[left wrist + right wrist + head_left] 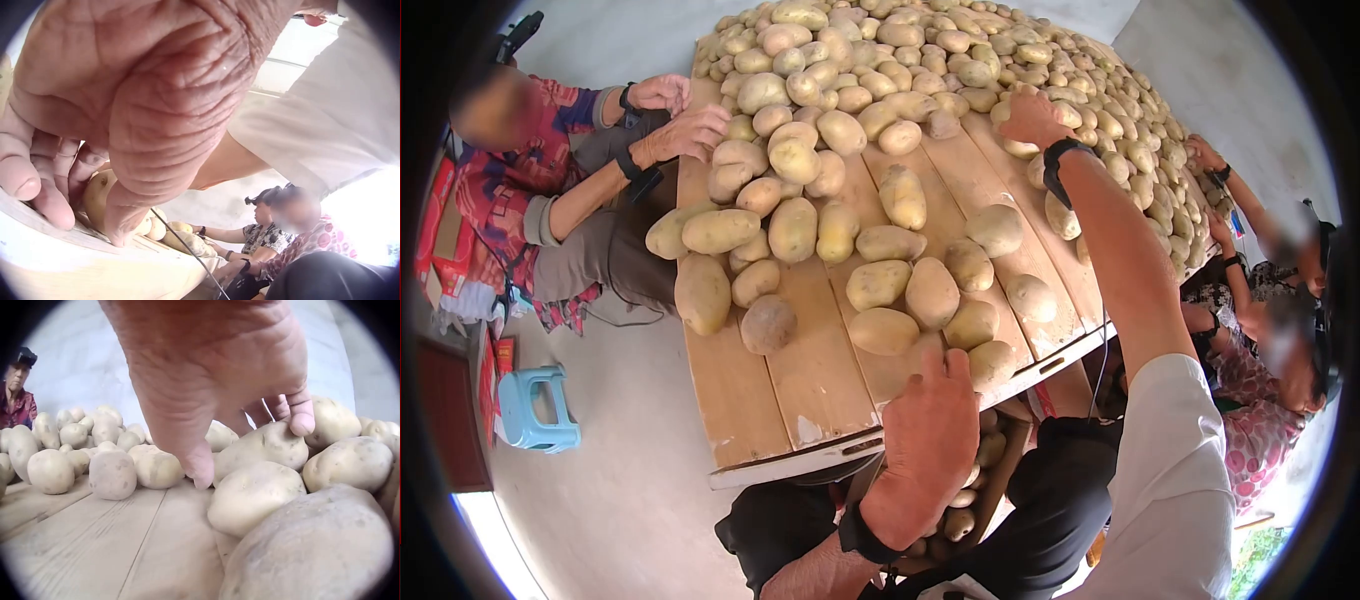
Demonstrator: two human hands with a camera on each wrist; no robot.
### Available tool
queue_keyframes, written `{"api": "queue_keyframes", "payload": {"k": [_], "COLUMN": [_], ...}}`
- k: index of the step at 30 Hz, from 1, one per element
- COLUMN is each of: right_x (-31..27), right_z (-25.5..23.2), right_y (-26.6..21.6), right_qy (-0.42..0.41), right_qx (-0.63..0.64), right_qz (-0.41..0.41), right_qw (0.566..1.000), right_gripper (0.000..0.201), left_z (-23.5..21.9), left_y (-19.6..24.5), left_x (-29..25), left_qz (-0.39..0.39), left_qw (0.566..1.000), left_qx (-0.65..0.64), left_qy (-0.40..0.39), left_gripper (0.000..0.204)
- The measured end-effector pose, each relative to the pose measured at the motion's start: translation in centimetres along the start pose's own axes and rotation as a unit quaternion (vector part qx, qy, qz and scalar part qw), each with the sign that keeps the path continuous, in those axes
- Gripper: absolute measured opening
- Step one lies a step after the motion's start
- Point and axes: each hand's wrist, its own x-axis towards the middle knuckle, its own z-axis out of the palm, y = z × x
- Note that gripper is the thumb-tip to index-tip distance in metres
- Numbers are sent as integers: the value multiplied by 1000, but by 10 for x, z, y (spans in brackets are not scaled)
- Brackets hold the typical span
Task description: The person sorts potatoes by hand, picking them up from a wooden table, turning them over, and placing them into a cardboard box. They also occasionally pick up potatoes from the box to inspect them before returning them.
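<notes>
Over the potatoes at the pile's near edge is the right hand [1035,118]. In the right wrist view, this hand [219,375] grips a long potato [265,450], its thumb at the left end and fingertips on the right. At the table's near edge, the left hand [930,430] reaches low among loose potatoes, beside one potato [992,365]. The left wrist view shows the left hand [137,94] with thumb and fingers apart and pointing down; a potato [97,194] shows behind and between them, partly hidden.
A large pile of potatoes [880,60] covers the far side of the wooden table [810,390]. Below its near edge, more potatoes [960,522] lie in a box. People work at the left and right sides. A blue stool [538,408] stands on the floor.
</notes>
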Motion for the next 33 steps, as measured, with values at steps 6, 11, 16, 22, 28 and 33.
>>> {"api": "queue_keyframes", "payload": {"k": [6, 11, 16, 22, 28, 33], "right_x": [6, 13, -8, -32, -72, -83], "right_z": [-8, -9, 9, -4, -28, -30], "right_y": [7, 28, 44, 37, 27, 20], "right_qy": [-13, -48, -130, -178, -207, -223], "right_qx": [48, 95, 224, 215, 199, 186], "right_qz": [6, -16, -31, -116, -141, -180], "right_qw": [999, 994, 965, 953, 947, 940], "right_gripper": [44, 57, 78, 91, 97, 94], "left_z": [1, 3, 2, 3, 6, 7], "left_y": [-2, -6, -8, -8, -8, -7], "left_x": [1, 5, 6, 6, 5, 4], "left_qz": [9, 17, 22, 18, 27, 27], "left_qw": [1000, 1000, 1000, 1000, 999, 999], "left_qx": [12, 6, -6, 0, 11, 13], "left_qy": [6, 17, 13, 10, 24, 38], "left_gripper": [38, 38, 38, 38, 38, 38]}}
